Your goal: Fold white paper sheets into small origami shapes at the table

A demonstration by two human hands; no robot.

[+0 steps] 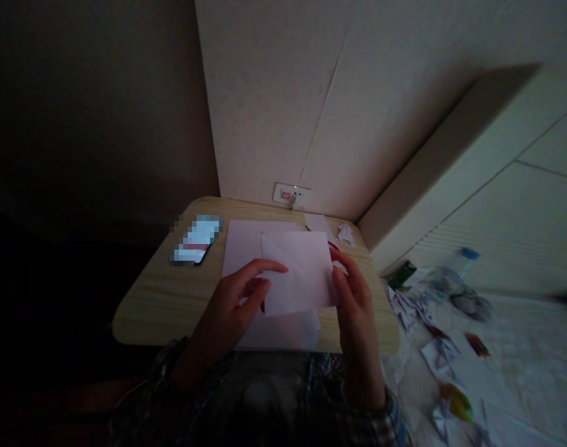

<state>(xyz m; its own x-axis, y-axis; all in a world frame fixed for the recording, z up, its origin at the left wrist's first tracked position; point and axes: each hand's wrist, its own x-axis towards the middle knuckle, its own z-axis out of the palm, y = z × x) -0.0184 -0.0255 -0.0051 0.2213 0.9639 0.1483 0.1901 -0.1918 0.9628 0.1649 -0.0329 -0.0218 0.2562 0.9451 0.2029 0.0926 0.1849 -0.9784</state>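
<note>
Phone (202, 236): lay screen up near left edge of worktop (164, 304), well apart from both hands. Left bare strip toward near corner, good as open elbow room.

Left hand (230, 304): rested index fingertip on face of white sheet (302, 276), with thumb by left edge; partly hid other fingers, so cannot tell whether grip pinched or merely steadied.

Larger sheet (241, 239): lay flat on worktop, partly covered.

White sheet: sat between both hands, over larger sheet, slightly tilted. Called, in judgement, for light, even tension, corners squared and palms clear of face, to avoid stray creases.

Red item (333, 246): peeped out behind right side of white sheet; too covered to identify.

Folded paper piece (345, 234): stood near far right corner, close to wall; left little spare room there.

Right hand (355, 295): pinched right edge of white sheet, thumb in front, fingers behind.

Bed (535, 354): lay beyond right edge of worktop, strewn with papers (439, 354).
</note>
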